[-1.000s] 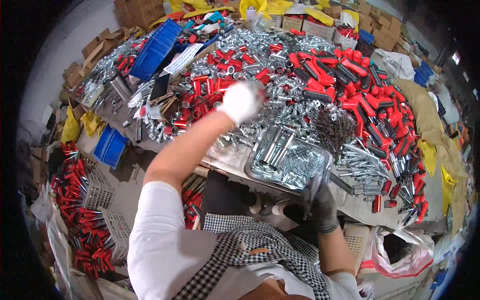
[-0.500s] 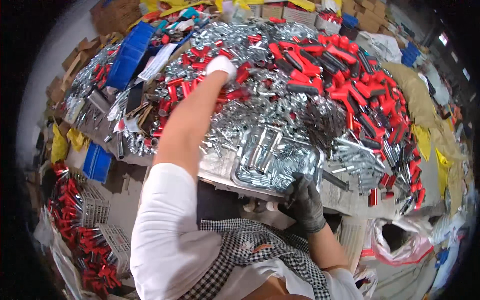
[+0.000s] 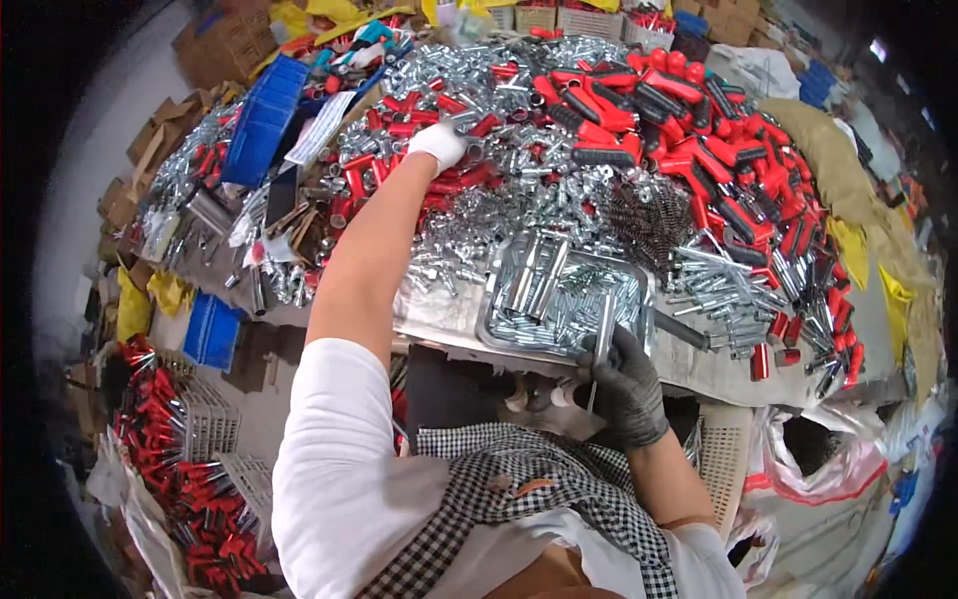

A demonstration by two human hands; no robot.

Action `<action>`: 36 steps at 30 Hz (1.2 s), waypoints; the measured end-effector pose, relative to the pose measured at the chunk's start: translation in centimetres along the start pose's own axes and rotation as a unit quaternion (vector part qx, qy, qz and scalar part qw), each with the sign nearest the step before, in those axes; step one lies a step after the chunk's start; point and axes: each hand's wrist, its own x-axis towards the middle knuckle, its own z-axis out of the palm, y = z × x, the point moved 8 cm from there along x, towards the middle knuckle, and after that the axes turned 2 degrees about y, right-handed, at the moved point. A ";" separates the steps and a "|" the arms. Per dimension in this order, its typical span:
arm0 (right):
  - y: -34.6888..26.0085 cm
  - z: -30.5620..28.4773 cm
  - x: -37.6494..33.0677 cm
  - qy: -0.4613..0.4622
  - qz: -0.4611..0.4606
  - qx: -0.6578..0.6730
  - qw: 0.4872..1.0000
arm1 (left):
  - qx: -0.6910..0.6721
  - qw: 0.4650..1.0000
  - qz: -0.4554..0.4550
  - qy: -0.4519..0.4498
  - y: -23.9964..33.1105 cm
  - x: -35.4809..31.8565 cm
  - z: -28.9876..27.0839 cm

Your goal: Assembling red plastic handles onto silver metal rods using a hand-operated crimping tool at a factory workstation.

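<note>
My left hand (image 3: 439, 146), in a white glove, reaches into the pile of red and silver metal tubes (image 3: 467, 180) at the middle of the table. Its fingers are turned down among the tubes, so their grip is hidden. In a dark glove, my right hand (image 3: 633, 395) is closed on a slim silver metal tube (image 3: 606, 329), which stands up out of the fingers. That hand is at the front right corner of a metal tray (image 3: 489, 333). Small screws (image 3: 599, 285) lie in the tray, and a few wider shiny tubes (image 3: 537, 280) rest at its left.
Red and black tool handles (image 3: 689, 130) are heaped to the right. Dark springs (image 3: 649, 225) and silver rods (image 3: 718, 290) lie beyond the tray. A dark bar (image 3: 682, 330) lies beside it. A blue bin (image 3: 264, 120) leans at the left, and crates (image 3: 210, 419) stand below.
A silver tube now shows upright in my right hand, where none was visible before. My left hand has shifted slightly among the red tubes. The whole view has moved a little.
</note>
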 end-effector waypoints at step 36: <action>1.0 -2.8 -1.7 0.106 -0.114 -0.248 0.956 | -0.446 0.879 0.103 0.129 9.6 -10.6 -11.5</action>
